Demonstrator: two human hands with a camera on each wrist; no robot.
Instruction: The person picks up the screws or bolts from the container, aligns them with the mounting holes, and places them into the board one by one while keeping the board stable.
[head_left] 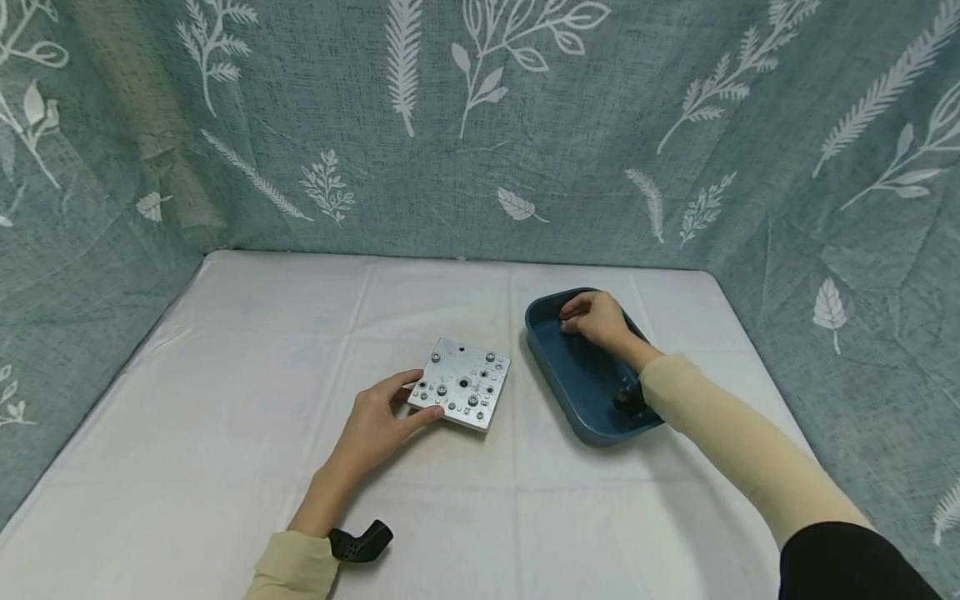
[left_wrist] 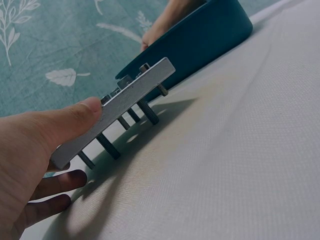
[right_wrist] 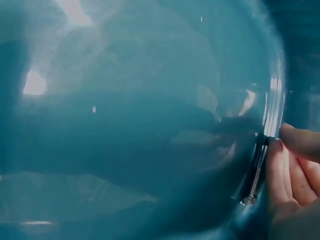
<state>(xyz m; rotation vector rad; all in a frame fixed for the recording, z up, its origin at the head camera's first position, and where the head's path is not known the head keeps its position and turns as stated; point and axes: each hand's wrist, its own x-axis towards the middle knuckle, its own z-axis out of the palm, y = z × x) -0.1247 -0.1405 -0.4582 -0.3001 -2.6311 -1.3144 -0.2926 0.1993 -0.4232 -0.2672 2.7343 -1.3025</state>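
My left hand (head_left: pixel 378 425) grips the near left corner of a square metal plate (head_left: pixel 462 360). Its thumb lies on the upper edge, with fingers behind or below. Several screws stand in the plate, and their threaded shanks (left_wrist: pixel 108 146) stick out underneath in the left wrist view. The plate is tilted, held above the cloth. My right hand (head_left: pixel 597 319) reaches into the far end of a blue tray (head_left: pixel 573 392). In the right wrist view its thumb and forefinger pinch the end of a thin screw (right_wrist: pixel 256 177) beside the tray wall; its head points down.
A white cloth (head_left: pixel 225 400) covers the table, with creases running across it. Patterned green-blue fabric (head_left: pixel 450 200) hangs at the back and both sides. Each wrist carries a black camera, the left one (head_left: pixel 362 542) above the cloth. The tray's raised rim surrounds my right hand.
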